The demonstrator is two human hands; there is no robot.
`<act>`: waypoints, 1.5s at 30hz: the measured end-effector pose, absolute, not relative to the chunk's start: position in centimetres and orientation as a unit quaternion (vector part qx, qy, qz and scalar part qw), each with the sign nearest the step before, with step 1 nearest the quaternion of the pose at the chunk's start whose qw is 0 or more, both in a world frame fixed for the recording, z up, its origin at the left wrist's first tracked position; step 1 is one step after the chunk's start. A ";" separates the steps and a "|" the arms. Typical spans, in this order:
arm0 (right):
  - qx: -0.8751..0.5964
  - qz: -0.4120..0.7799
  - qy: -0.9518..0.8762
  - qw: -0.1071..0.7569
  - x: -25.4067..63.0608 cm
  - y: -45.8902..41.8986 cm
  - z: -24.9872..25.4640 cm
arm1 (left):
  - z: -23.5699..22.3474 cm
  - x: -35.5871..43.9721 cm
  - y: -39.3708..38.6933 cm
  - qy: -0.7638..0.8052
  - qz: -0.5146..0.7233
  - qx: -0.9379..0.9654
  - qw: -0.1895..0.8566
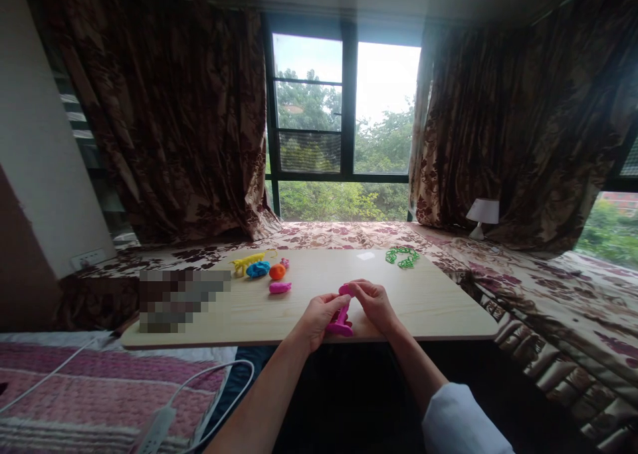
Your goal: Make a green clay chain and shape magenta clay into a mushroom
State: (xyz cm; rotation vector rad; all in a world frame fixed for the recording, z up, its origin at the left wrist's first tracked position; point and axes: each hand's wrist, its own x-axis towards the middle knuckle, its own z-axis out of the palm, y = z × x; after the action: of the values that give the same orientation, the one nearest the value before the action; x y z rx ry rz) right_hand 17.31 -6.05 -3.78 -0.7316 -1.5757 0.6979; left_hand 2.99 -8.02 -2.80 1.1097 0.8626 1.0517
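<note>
Near the front edge of the light wooden table (239, 331), my left hand (318, 314) is closed with its fingers around a pink clay figure (341, 321). The figure has a wide flat bottom, a narrow stem and a rounded top. My right hand (373, 304) pinches its upper end. Parts of the figure are hidden behind my fingers. Left of my hands lies a pink lump of clay (280, 288). Beyond it are an orange ball of clay (277, 272), a blue lump (258, 269), a yellow piece (248, 262) and a small pink bit (284, 262).
A green openwork ring (403, 258) and a whitish flat piece (365, 256) lie at the table's far side. A blurred-out patch (179, 298) covers its left part. A small lamp (482, 216) stands on the sill, and a power strip (158, 427) with a white cable is lower left.
</note>
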 end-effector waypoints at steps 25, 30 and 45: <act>-0.320 0.289 -0.673 0.602 17.2 -6.3 -3.5 | -3.2 3.2 -8.0 0.390 0.493 0.480 0.613; -0.327 0.275 -0.678 0.598 17.3 -6.2 -3.7 | -3.1 3.2 -8.1 0.384 0.489 0.485 0.615; -0.324 0.278 -0.674 0.602 17.4 -6.3 -3.7 | -2.8 3.3 -8.3 0.360 0.496 0.473 0.633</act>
State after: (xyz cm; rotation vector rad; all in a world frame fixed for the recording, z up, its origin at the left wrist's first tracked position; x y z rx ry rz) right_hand 17.39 -6.26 -3.69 -0.7514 -1.5613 0.6442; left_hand 3.34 -8.25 -2.79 1.0814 0.8246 1.1349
